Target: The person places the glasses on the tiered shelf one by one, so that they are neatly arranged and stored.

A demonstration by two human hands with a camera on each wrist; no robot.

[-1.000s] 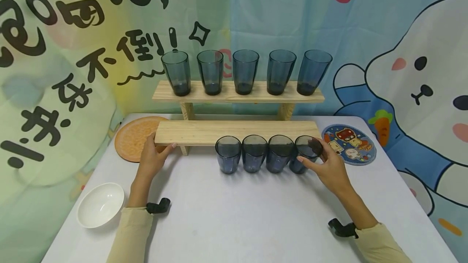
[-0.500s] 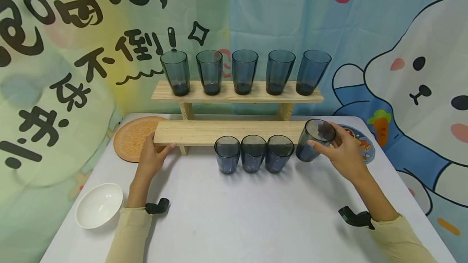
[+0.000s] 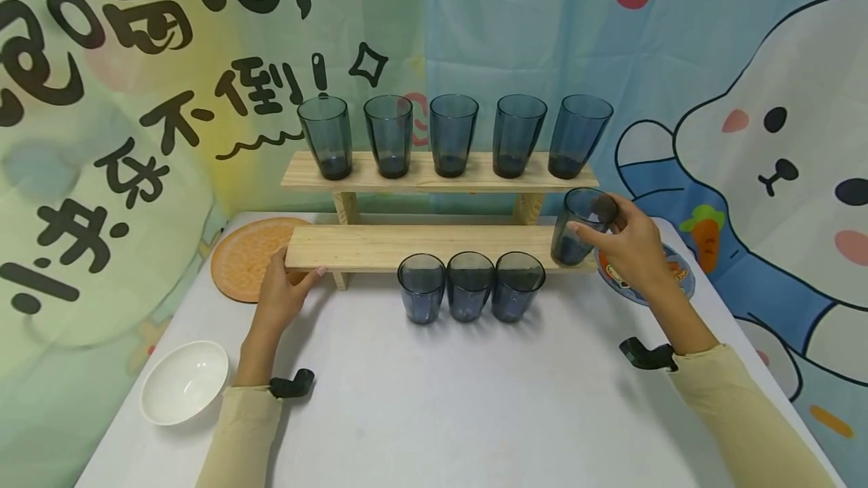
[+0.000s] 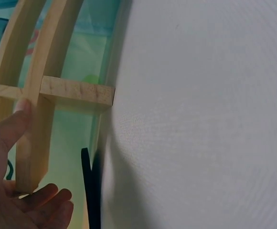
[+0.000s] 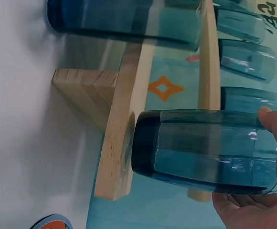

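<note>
My right hand point(image 3: 637, 243) grips a blue-grey drinking glass point(image 3: 566, 238) near its rim, thumb on one side and fingers on the other. That glass is upright over the right end of the lower board of a two-tier wooden shelf point(image 3: 434, 238). In the right wrist view the base of the glass point(image 5: 196, 152) is right at the board's surface. My left hand point(image 3: 279, 296) holds the left end of the same board. In the left wrist view its thumb point(image 4: 20, 117) lies on the board's front edge, with fingers around the end. Three similar glasses point(image 3: 468, 288) stand on the table before the shelf.
Several matching glasses point(image 3: 454, 134) line the upper board point(image 3: 434, 182). An orange round mat point(image 3: 237, 262) lies left of the shelf, a patterned round mat point(image 3: 685, 273) right. A white bowl point(image 3: 184, 382) sits at the table's left edge. A printed curtain point(image 3: 515, 21) hangs behind.
My right hand has lifted the rightmost glass of the front row from the table and brought it up and back over the lower board's right end. The left hand has stayed put.
</note>
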